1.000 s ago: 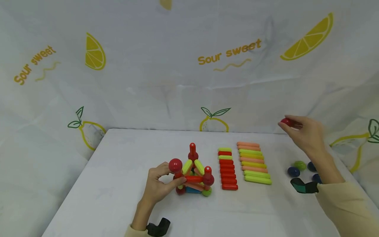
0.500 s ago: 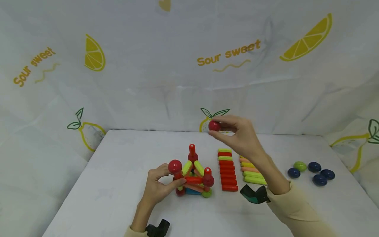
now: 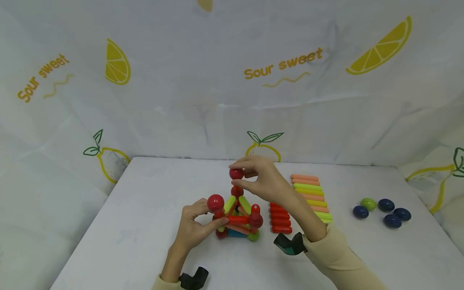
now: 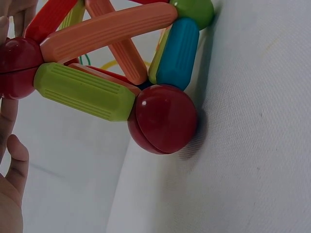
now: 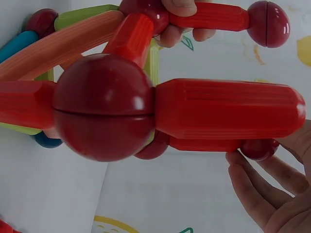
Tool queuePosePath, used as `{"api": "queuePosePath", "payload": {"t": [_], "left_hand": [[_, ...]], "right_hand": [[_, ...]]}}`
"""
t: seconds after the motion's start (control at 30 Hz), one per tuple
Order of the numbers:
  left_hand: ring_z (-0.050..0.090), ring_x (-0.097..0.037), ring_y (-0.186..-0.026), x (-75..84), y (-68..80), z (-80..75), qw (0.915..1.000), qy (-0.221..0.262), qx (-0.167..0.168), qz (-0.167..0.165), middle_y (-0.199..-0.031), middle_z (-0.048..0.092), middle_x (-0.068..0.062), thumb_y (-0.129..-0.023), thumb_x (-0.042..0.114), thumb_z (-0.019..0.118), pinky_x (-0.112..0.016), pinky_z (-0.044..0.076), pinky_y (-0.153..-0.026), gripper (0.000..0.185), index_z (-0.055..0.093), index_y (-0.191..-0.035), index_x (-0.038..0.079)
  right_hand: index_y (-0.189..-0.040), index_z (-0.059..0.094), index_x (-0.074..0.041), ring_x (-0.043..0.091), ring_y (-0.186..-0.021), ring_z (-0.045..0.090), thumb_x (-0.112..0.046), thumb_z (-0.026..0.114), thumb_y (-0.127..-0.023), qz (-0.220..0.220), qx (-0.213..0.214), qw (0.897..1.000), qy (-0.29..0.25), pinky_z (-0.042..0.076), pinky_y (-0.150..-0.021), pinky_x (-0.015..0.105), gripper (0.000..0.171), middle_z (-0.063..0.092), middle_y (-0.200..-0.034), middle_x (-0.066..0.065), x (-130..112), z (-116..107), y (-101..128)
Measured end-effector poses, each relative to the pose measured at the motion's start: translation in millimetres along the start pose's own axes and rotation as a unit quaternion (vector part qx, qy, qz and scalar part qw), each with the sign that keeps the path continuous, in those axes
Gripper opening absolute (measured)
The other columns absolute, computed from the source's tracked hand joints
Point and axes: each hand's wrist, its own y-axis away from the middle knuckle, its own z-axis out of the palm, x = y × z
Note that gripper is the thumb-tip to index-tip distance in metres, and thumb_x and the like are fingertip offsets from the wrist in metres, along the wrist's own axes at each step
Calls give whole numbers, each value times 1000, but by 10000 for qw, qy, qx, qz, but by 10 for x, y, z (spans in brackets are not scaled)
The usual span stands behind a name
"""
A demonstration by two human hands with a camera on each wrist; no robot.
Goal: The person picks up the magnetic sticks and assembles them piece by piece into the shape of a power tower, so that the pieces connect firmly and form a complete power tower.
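Note:
A toy frame of magnetic rods and balls (image 3: 238, 220) stands on the white table. My left hand (image 3: 197, 221) grips its front left corner, thumb on a red rod, below a post topped by a red ball (image 3: 215, 202). My right hand (image 3: 266, 181) pinches another red ball (image 3: 236, 173) at the top of the rear red post. In the right wrist view that ball (image 5: 259, 149) sits at the post's end, partly hidden by the near red rod (image 5: 228, 109). The front right post (image 3: 255, 209) has a bare top. A blue rod (image 4: 177, 53) lies low in the frame.
Right of the frame lie a row of red rods (image 3: 280, 222), partly covered by my right arm, and a row of orange, yellow and green rods (image 3: 309, 192). Several dark blue balls (image 3: 392, 221) and a green ball (image 3: 368, 204) rest at the table's right.
My right hand has carried the red ball leftward from above the loose balls and down onto the rear post. The left hand keeps its grip on the frame.

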Motion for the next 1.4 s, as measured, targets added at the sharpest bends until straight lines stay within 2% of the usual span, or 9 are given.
{"api": "queuePosePath", "payload": {"t": [0.23, 0.43, 0.57, 0.73, 0.83, 1.0, 1.1, 1.23, 1.4], "left_hand": [[67, -8, -84, -8, 13, 6, 10000, -58, 26, 2, -87, 79, -6, -73, -2, 88, -27, 56, -72, 31, 79, -101, 7], [67, -8, -85, 2, 20, 9, 10000, -77, 56, 15, -87, 79, -6, -73, -3, 87, -27, 56, -72, 31, 79, -101, 7], [66, -8, -85, 6, 19, 13, 10000, -53, 70, 2, -87, 79, -6, -73, -4, 87, -30, 56, -70, 31, 79, -101, 7], [65, -8, -84, 4, 19, 17, 10000, -12, 61, -26, -86, 79, -6, -73, -3, 87, -31, 54, -68, 31, 79, -100, 7], [65, -8, -83, 1, 16, 14, 10000, -41, 65, -15, -85, 79, -6, -73, -4, 87, -31, 54, -68, 31, 79, -101, 7], [65, -7, -83, -1, 12, 13, 9999, -67, 72, -23, -86, 79, -6, -73, -4, 87, -32, 55, -68, 32, 79, -101, 7], [65, -7, -83, -2, 15, 10, 10000, -58, 60, -34, -85, 78, -6, -73, -3, 87, -32, 54, -67, 31, 79, -101, 8], [63, -7, -82, -6, 16, 11, 10000, -64, 59, -39, -84, 78, -5, -73, -3, 87, -33, 53, -66, 31, 79, -101, 8], [63, -7, -82, -10, 17, 15, 9999, -64, 75, -40, -84, 77, -5, -72, -4, 87, -34, 52, -65, 31, 79, -100, 8]], "right_hand": [[-119, 74, -4, 21, -91, 72, -7, 82, -84, 44, -55, 9998, 160, 63, -84, 36, 35, 73, -112, 11, 4, 40, 2], [-125, 72, -6, 24, -99, 73, -11, 84, -84, 97, 48, 9998, 168, 62, -88, 40, 43, 71, -117, 9, -17, -25, 50], [-125, 72, -6, 28, -103, 73, -11, 83, -85, 80, 465, 9986, 240, 62, -90, 45, 42, 71, -118, 11, 57, -201, 150], [-124, 72, -6, 31, -105, 71, -9, 81, -86, 413, 936, 9916, 792, 61, -87, 50, 39, 71, -121, 14, 277, -531, 381], [-124, 72, -5, 33, -106, 69, -9, 80, -87, 703, 1191, 9829, 1213, 62, -87, 40, 38, 71, -120, 16, 438, -746, 560], [-125, 69, -1, 42, -107, 64, -13, 77, -91, 1409, 1389, 9617, 1895, 60, -88, 49, 37, 67, -123, 24, 764, -1068, 915], [-123, 69, 5, 50, -107, 62, -13, 76, -91, 1817, 1247, 9519, 2130, 56, -85, 65, 37, 64, -123, 32, 989, -1181, 1143], [-112, 72, 9, 54, -101, 61, -11, 79, -86, 2190, 965, 9358, 2590, 57, -77, 64, 33, 65, -118, 37, 1256, -1242, 1436], [-112, 71, 10, 54, -98, 61, -10, 79, -85, 3000, 405, 9103, 2823, 54, -76, 63, 35, 64, -115, 40, 1414, -1266, 1699]]}}
